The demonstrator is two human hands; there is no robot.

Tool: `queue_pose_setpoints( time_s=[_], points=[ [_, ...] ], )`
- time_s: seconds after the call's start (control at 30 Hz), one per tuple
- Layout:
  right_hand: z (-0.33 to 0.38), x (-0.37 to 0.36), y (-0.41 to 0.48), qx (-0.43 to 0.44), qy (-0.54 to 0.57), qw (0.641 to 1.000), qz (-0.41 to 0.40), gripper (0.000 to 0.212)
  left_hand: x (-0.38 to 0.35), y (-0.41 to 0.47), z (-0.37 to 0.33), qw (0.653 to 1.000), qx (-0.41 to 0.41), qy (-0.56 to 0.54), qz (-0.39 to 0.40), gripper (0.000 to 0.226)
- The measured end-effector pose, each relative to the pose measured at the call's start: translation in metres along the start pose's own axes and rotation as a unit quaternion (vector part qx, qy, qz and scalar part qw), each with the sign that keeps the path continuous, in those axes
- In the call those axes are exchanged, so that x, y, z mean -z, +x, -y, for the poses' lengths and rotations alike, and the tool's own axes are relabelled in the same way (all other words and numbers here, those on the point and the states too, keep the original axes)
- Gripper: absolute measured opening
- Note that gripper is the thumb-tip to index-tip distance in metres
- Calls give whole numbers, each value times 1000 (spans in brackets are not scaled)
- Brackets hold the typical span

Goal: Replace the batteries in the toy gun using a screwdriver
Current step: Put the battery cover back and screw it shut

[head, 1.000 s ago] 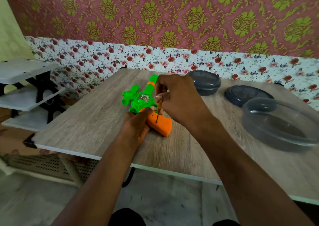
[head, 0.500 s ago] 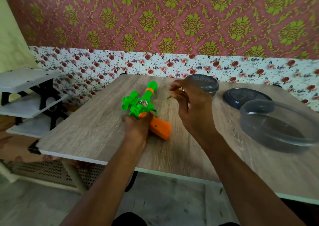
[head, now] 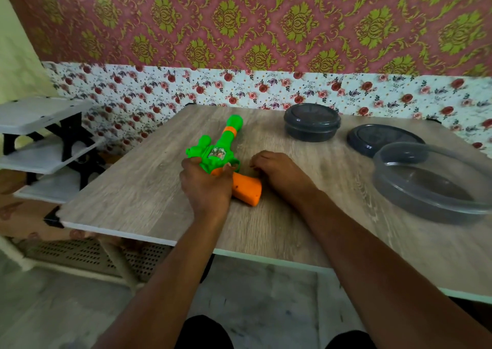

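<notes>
The toy gun (head: 221, 149), green with an orange band and an orange grip (head: 246, 189), lies flat on the wooden table (head: 133, 189) with its barrel pointing away from me. My left hand (head: 206, 186) grips it from above where the green body meets the grip. My right hand (head: 279, 173) rests palm down on the table just right of the gun, a small gap away from it. Its fingers are curled under. No screwdriver shows; the curled fingers hide whatever is beneath them.
A closed dark round container (head: 312, 122) stands at the back of the table. To its right lies a dark lid (head: 378, 138), and a large clear bowl (head: 431, 183) partly overlaps it. A white shelf rack (head: 40, 135) stands left of the table.
My right hand lifted the screwdriver off the orange grip, swung right and came down onto the table beside the gun. The left hand kept its hold on the gun.
</notes>
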State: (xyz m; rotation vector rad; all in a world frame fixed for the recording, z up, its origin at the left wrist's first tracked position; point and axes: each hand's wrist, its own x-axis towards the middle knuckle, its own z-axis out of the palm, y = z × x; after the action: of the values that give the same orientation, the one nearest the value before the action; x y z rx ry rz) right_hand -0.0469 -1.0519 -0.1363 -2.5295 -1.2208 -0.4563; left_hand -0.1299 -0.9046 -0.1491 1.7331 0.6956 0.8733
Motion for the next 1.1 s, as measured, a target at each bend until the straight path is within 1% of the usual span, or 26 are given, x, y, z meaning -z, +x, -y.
queue_pose_setpoints(
  time_s=[0.1, 0.17, 0.3, 0.4, 0.5, 0.6, 0.67, 0.73, 0.8, 0.87, 0.9, 1.0, 1.1],
  points=[
    [-3, -1, 0, 43, 20, 999, 10, 41, 0, -2, -3, 1000, 0, 16, 1, 61],
    [-7, -3, 0, 52, 28, 998, 24, 33, 1, -4, -5, 1000, -11, 24, -4, 60],
    [-12, -2, -3, 28, 53, 998, 24, 46, 3, -5, -2, 999, -25, 25, -3, 56],
    [-12, -2, -5, 25, 63, 997, 22, 50, 8, -8, -2, 1000, -23, 15, 4, 53],
    [-15, -1, -5, -1, 77, 996, 35, 54, 12, -10, -4, 999, -30, 12, -4, 46],
    [-15, 3, -6, -27, 81, 995, 60, 61, 12, -12, -6, 999, -45, 13, -15, 44],
    [-15, 3, -8, -29, 78, 994, 64, 61, 12, -13, -7, 998, -63, 20, -15, 43],
    [-16, 2, -12, -31, 79, 996, 35, 56, 13, -15, -7, 996, -81, 25, -19, 42],
    [-15, 5, -18, -52, 90, 994, -37, 45, 14, -18, -9, 994, -99, 42, -29, 43],
    [-11, 14, -26, -87, 102, 985, -110, 33, 15, -21, -11, 987, -135, 78, -36, 42],
    [-8, 19, -32, -102, 108, 979, -138, 28, 14, -24, -13, 983, -158, 84, -27, 41],
    [4, 34, -48, -137, 112, 964, -198, 17, 10, -28, -15, 969, -241, 41, 28, 34],
    [4, 50, -72, -174, 59, 953, -239, 12, -2, -35, -22, 956, -283, -4, 78, 26]
  ],
)
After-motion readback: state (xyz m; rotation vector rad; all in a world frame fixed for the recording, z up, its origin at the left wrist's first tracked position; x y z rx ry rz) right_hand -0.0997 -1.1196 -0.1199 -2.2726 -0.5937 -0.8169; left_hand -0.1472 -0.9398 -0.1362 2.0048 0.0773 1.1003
